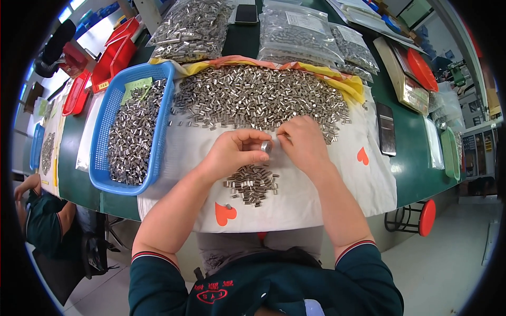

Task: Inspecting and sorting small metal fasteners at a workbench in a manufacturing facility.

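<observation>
Between the thumb and fingers of my left hand (234,151) is a short metal cylinder (266,146), larger than the loose pieces around it. My right hand (303,139) is just to its right, fingers curled together in a pinch at the near edge of the big pile; whatever they hold is too small to make out. That big pile of small shiny metal sleeves (263,95) spreads over a white cloth (179,158) beyond both hands. A smaller heap of the same sleeves (252,184) lies nearer me, below my left hand. One grey piece (228,207) rests on a red heart print.
A blue plastic basket (97,142) of metal sleeves stands on the left. Clear bags of metal parts (295,34) line the back, with a phone (246,14) among them. A dark handheld device (386,129) lies right of the cloth. Another person (47,216) sits at far left.
</observation>
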Action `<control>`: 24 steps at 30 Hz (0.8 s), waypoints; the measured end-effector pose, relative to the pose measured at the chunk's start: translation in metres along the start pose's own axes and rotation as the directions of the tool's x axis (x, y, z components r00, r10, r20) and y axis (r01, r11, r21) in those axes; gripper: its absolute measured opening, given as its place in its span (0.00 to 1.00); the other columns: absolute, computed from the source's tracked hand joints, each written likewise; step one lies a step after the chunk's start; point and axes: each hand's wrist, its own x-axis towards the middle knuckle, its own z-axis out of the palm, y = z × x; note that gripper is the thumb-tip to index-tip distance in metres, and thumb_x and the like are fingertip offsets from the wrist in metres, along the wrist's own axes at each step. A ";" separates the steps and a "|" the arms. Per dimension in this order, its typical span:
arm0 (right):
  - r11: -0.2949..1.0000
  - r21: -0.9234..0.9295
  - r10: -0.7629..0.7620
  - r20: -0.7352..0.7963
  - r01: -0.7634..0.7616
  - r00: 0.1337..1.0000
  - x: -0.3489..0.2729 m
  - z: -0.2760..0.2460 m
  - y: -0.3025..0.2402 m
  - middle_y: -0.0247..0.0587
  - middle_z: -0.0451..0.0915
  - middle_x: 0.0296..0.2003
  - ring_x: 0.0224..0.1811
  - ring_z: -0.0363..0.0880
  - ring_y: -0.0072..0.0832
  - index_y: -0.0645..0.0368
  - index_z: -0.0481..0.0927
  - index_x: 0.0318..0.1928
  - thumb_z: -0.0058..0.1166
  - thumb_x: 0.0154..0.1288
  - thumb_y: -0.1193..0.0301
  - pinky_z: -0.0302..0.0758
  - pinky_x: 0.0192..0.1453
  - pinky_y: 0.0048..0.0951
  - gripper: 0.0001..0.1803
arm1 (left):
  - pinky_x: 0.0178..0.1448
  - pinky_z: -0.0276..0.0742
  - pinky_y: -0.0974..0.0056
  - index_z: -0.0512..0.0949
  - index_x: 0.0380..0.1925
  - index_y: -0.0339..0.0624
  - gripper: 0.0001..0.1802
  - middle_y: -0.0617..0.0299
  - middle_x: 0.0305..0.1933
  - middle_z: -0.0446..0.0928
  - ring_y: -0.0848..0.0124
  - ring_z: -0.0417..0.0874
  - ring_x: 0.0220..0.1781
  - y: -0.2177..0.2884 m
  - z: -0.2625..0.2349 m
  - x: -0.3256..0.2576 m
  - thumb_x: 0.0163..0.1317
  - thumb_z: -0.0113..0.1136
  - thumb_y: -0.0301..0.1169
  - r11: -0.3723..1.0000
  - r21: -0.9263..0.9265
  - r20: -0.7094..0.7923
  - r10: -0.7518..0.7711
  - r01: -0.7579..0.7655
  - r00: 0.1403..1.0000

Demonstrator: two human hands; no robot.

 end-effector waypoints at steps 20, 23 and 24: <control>0.911 0.395 -0.056 -0.176 0.123 0.983 -0.008 -0.003 -0.024 0.37 0.75 0.23 0.28 0.73 0.33 0.59 0.74 0.24 0.56 0.44 0.78 0.70 0.32 0.29 0.04 | 0.41 0.74 0.75 0.74 0.43 0.33 0.18 0.63 0.36 0.77 0.80 0.76 0.36 -0.003 0.000 0.000 0.49 0.62 0.20 0.995 0.073 -0.134 0.082 -0.072 0.988; 0.798 0.592 0.059 0.107 -0.111 0.992 -0.007 -0.016 -0.018 0.35 0.78 0.28 0.30 0.75 0.25 0.60 0.77 0.26 0.58 0.46 0.77 0.71 0.36 0.24 0.04 | 0.41 0.74 0.75 0.74 0.43 0.33 0.19 0.64 0.36 0.77 0.80 0.76 0.36 0.001 0.000 -0.002 0.49 0.63 0.21 0.999 0.040 -0.076 0.036 -0.033 0.996; 0.782 0.597 0.076 0.191 -0.178 0.979 -0.005 -0.020 -0.019 0.34 0.78 0.28 0.30 0.74 0.23 0.61 0.77 0.27 0.58 0.47 0.77 0.70 0.36 0.23 0.05 | 0.40 0.74 0.75 0.74 0.43 0.33 0.19 0.64 0.36 0.77 0.80 0.76 0.36 0.002 0.001 -0.002 0.48 0.64 0.21 1.000 0.006 -0.034 -0.013 0.013 0.999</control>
